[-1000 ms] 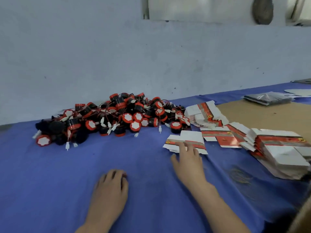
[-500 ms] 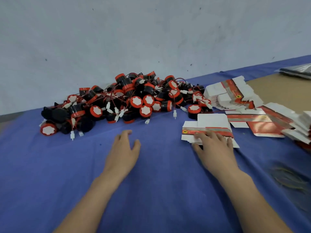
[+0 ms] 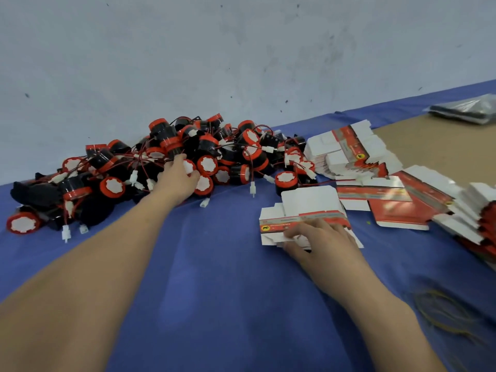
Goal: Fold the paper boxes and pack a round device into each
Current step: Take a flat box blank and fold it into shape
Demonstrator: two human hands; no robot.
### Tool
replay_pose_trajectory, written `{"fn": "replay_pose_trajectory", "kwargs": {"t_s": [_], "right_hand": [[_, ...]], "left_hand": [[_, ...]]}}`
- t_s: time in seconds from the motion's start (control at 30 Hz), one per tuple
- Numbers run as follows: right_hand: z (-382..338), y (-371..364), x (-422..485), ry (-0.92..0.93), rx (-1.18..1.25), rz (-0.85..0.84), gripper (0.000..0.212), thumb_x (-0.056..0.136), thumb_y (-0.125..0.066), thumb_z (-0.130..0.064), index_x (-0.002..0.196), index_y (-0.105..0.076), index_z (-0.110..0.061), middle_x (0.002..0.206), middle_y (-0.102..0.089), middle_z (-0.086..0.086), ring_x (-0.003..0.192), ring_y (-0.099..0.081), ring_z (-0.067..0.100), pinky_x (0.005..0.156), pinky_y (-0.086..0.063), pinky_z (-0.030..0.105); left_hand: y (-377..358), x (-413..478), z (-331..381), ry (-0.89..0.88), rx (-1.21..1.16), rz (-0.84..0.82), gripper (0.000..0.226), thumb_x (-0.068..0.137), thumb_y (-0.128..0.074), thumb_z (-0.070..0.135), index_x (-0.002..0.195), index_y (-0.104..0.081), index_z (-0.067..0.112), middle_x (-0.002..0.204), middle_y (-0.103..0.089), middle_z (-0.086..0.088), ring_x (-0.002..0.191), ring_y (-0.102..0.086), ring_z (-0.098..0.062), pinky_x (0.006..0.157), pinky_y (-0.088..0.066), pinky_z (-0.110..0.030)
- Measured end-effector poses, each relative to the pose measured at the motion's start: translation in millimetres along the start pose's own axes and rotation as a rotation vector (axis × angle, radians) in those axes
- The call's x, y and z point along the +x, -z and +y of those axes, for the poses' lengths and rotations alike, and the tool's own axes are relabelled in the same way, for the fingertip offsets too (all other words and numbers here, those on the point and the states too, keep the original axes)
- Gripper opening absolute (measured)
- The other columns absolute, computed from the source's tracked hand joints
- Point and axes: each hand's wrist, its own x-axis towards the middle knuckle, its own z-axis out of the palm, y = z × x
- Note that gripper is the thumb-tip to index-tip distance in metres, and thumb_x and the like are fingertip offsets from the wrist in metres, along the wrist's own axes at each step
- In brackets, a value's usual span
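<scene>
A heap of round devices (image 3: 166, 162), black with red rims, white faces and thin wires, lies on the blue cloth against the wall. My left hand (image 3: 178, 179) reaches into the heap's front, and its fingers and thumb curl round one round device (image 3: 190, 166). To the right, a flat paper box (image 3: 308, 206), white with a red and grey band, lies apart from the other boxes. My right hand (image 3: 319, 237) lies on its near edge, fingers on top and thumb tucked at the edge, pinching it.
More flat boxes lie fanned out behind (image 3: 346, 151) and stacked at the right edge (image 3: 477, 213). A brown cardboard sheet (image 3: 429, 146) and a grey plastic bag (image 3: 469, 111) sit at the far right. Rubber bands (image 3: 442, 312) lie on the blue cloth (image 3: 214, 264) near my right forearm.
My left hand moved forward from the cloth into the heap and closed round a device. My right hand stayed on the flat box, curling at its near edge.
</scene>
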Motion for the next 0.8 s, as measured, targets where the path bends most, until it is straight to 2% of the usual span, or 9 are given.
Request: {"fn": "replay_pose_trajectory", "kwargs": {"t_s": [0.13,0.23,0.33,0.4,0.53,0.6,0.67,0.73,0.8], "right_hand": [[-1.4,5.5,2.2,0.042,0.084,0.062,0.027,0.102,-0.045,-0.048,0.122,-0.061,-0.043,0.132,-0.057,-0.011,0.121,-0.046,0.022,0.101,-0.035,0.035],[-6.0,10.5,3.4,0.101,0.239,0.118,0.026,0.106,-0.041,-0.041,0.122,-0.062,-0.041,0.117,-0.062,-0.01,0.11,-0.055,0.018,0.093,-0.043,0.037],[-12.2,12.2,0.0,0.139,0.459,0.144,0.026,0.106,-0.041,-0.043,0.121,-0.063,-0.04,0.113,-0.065,-0.014,0.105,-0.059,0.009,0.09,-0.048,0.034],[-16.0,13.2,-4.1,0.152,0.574,0.175,0.022,0.105,-0.043,-0.043,0.115,-0.063,-0.044,0.106,-0.067,-0.019,0.101,-0.06,0.0,0.083,-0.049,0.02],[-20.1,20.0,-9.9,0.163,0.789,0.306,0.019,0.104,-0.047,-0.038,0.101,-0.064,-0.047,0.098,-0.067,-0.028,0.098,-0.06,-0.008,0.073,-0.043,0.006],[-23.4,20.3,-10.4,0.162,0.811,0.386,0.016,0.101,-0.052,-0.036,0.101,-0.065,-0.044,0.102,-0.066,-0.021,0.102,-0.059,-0.002,0.078,-0.044,0.01],[-30.7,16.5,-10.1,0.125,0.813,0.504,0.013,0.096,-0.059,-0.037,0.106,-0.06,-0.046,0.116,-0.057,-0.021,0.113,-0.051,-0.004,0.084,-0.04,0.009],[-43.5,13.7,-10.8,0.057,0.923,0.573,0.035,0.092,-0.065,-0.038,0.121,-0.049,-0.049,0.131,-0.043,-0.02,0.118,-0.039,-0.019,0.089,-0.035,0.008],[-54.9,12.1,-12.5,0.074,1.136,0.473,0.049,0.095,-0.063,-0.031,0.136,-0.04,-0.046,0.139,-0.04,-0.022,0.119,-0.038,-0.025,0.093,-0.038,0.011]], "left_hand": [[-4.2,-14.9,8.3,-0.022,0.072,0.134,0.051,0.101,-0.043,0.032,0.149,-0.034,0.016,0.151,-0.033,-0.022,0.135,-0.033,-0.045,0.108,-0.033,-0.054],[-0.3,-41.6,27.3,-0.248,0.02,0.216,0.046,0.103,-0.044,0.028,0.147,-0.039,0.018,0.151,-0.037,-0.015,0.138,-0.034,-0.035,0.112,-0.032,-0.048],[9.0,-77.8,58.2,-0.568,-0.179,-0.035,0.035,0.106,-0.04,0.037,0.137,-0.053,0.028,0.138,-0.056,0.006,0.127,-0.049,-0.007,0.108,-0.039,-0.029],[15.0,-105.7,78.3,-0.709,-0.24,-0.285,0.039,0.106,-0.034,0.045,0.126,-0.063,0.029,0.127,-0.063,0.018,0.12,-0.053,0.006,0.103,-0.041,-0.019],[21.7,-143.7,96.5,-0.814,-0.213,-0.498,0.038,0.104,-0.038,0.051,0.128,-0.061,0.031,0.117,-0.068,0.017,0.113,-0.06,0.001,0.095,-0.047,-0.018],[26.2,-155.3,97.0,-0.809,-0.167,-0.404,0.034,0.104,-0.043,0.046,0.127,-0.062,0.03,0.101,-0.071,0.019,0.089,-0.064,0.005,0.077,-0.051,-0.022],[28.7,-168.2,93.6,-0.838,-0.194,-0.215,0.032,0.107,-0.044,0.034,0.131,-0.063,0.026,0.088,-0.068,0.032,0.072,-0.059,0.013,0.065,-0.043,-0.011],[26.8,-185.1,89.1,-0.832,-0.31,-0.101,0.035,0.108,-0.042,0.033,0.138,-0.059,0.028,0.113,-0.066,0.035,0.097,-0.061,0.016,0.083,-0.05,-0.014],[22.4,-206.4,84.1,-0.773,-0.433,-0.052,0.036,0.107,-0.041,0.037,0.141,-0.055,0.035,0.133,-0.06,0.025,0.12,-0.057,0.004,0.099,-0.051,-0.029]]}}
